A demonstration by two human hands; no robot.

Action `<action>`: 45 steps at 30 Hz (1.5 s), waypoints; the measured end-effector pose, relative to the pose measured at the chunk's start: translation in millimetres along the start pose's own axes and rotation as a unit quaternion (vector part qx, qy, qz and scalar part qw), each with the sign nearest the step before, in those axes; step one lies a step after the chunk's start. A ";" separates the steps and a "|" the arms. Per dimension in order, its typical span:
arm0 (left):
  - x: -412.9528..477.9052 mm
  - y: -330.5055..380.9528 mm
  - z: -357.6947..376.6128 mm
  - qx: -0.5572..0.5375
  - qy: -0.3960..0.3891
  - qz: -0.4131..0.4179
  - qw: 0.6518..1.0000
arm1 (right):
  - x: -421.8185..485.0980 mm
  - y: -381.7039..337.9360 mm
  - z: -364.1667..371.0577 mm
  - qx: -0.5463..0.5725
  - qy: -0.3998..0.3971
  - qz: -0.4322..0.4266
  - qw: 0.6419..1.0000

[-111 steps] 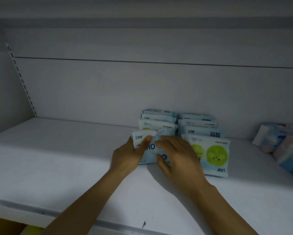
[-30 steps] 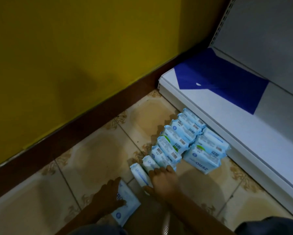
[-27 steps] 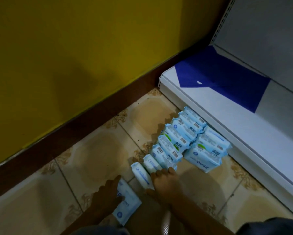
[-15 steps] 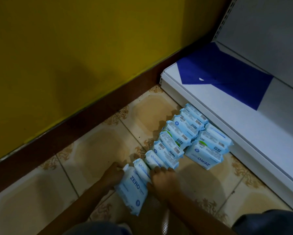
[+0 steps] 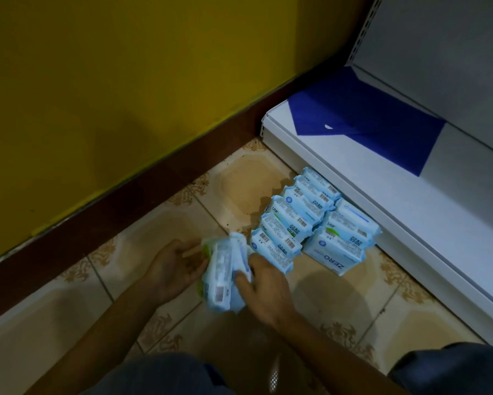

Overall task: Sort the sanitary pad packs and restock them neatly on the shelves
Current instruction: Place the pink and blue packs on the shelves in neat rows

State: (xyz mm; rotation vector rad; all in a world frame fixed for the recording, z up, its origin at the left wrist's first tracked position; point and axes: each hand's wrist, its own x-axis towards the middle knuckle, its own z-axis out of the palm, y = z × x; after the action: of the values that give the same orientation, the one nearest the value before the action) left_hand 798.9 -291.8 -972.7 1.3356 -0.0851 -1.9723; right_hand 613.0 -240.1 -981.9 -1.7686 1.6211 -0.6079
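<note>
A small bunch of light-blue pad packs (image 5: 225, 275) is squeezed between my two hands just above the tiled floor. My left hand (image 5: 172, 269) presses on its left side, fingers against the packs. My right hand (image 5: 264, 289) grips the right side, with fingers curled over the top. Beyond them a row of several blue-and-white pad packs (image 5: 291, 220) stands on the floor, with a shorter second row (image 5: 342, 240) beside it, both leaning against the white bottom shelf (image 5: 410, 212).
A blue sheet (image 5: 362, 121) lies on the bottom shelf at the back. A yellow wall with a brown skirting board (image 5: 160, 178) runs along the left. My knees in dark trousers (image 5: 450, 369) fill the lower edge.
I turned from the upper shelf down to the floor. My left hand lifted a flat pack off the tiles and pressed it against the ones under my right hand, gathering them into one bunch.
</note>
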 end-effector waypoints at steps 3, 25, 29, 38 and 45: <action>-4.8 25.6 16.1 0.180 -0.063 0.075 0.979 | 12.5 -12.6 -15.3 0.083 0.069 0.046 0.993; -185.4 152.4 362.4 0.261 -0.317 0.267 0.872 | 36.0 -213.9 -367.2 0.273 0.346 -0.144 0.886; -298.0 213.7 437.8 0.281 -0.294 0.319 0.856 | 14.7 -314.3 -465.9 0.259 0.397 -0.178 0.862; -575.9 329.7 597.3 0.314 -0.349 0.385 0.794 | -52.2 -533.9 -698.9 0.355 0.409 -0.177 0.822; -689.9 323.1 699.0 0.362 -0.406 0.374 0.751 | -120.9 -576.8 -811.8 0.326 0.474 -0.134 0.807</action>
State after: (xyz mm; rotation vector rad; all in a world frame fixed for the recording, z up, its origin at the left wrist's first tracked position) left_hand 522.0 -342.9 22.1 0.5143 -1.6677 -1.6424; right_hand 409.1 -234.8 0.4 -1.1748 1.3957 -2.1512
